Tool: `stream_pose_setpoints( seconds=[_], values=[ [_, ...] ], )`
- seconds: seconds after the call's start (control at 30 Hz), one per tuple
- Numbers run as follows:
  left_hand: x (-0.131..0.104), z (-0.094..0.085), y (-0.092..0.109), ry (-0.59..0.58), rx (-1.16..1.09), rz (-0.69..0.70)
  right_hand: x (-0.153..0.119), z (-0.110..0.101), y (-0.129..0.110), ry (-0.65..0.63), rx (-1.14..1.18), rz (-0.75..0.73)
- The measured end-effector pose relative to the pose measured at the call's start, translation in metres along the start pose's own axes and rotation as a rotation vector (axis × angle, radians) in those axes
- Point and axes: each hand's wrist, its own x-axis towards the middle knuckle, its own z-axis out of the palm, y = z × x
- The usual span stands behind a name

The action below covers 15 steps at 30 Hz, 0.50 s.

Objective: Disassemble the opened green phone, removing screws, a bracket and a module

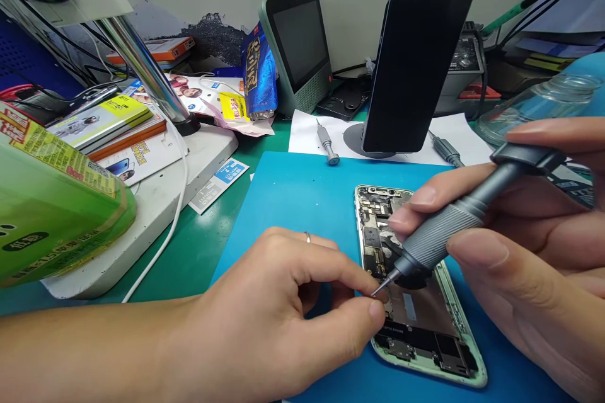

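A grey precision screwdriver (pixel 437 233) slants down to the left, gripped by my right hand (pixel 524 252), whose index finger rests on its cap. Its thin tip reaches the fingertips of my left hand (pixel 302 308). There the thumb and index finger are pinched together; anything between them is too small to make out. Under both hands an opened smartphone (pixel 406 352) with a pale green frame lies on the blue mat (pixel 283 195). Its circuit board and inner parts are exposed, and my fingers and the screwdriver cover part of them.
Behind the mat, a dark phone (pixel 416 69) stands on a holder, and a second screwdriver (pixel 326 141) lies on white paper. A smart display (pixel 300 44) stands farther back. To the left are a green package (pixel 61 214) and a lamp base (pixel 208 157); a glass jar (pixel 534 104) is at right.
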Motion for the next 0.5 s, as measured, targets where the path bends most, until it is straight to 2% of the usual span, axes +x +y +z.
stream_pose_setpoints(
  seconds=[0.3,0.5],
  values=[
    [-0.002,0.000,0.000,-0.018,0.001,0.010,-0.006,0.001,-0.004,-0.013,-0.016,0.009],
    [-0.003,-0.002,0.001,-0.039,0.000,-0.005,-0.002,0.010,-0.020,-0.032,-0.085,0.011]
  ],
)
